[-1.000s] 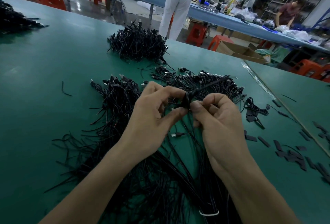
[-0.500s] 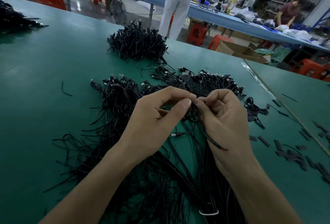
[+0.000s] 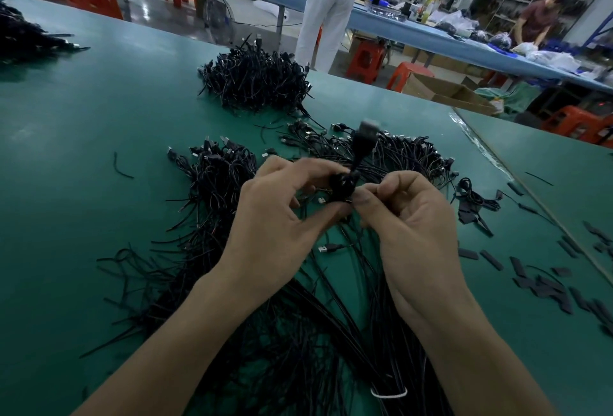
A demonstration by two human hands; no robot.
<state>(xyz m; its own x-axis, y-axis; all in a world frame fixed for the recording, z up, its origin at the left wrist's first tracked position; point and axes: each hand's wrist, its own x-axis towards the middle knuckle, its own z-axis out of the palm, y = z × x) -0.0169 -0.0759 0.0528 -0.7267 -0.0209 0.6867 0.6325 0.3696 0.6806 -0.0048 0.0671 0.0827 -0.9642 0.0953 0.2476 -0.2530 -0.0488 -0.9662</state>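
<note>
Head view: the left hand [image 3: 275, 216] and right hand [image 3: 411, 219], fingers curled, pinch one small coiled cable [image 3: 343, 183] just above the desk [image 3: 99, 116]. A blurred strap [image 3: 366, 136], perhaps a tie, stands up from it. I judge the binding is in hand; next the strap needs a tight wrap.

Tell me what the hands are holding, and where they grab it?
A coiled black cable: the left hand pinches its left side, the right hand its right side. Its plug end sticks up.
</note>
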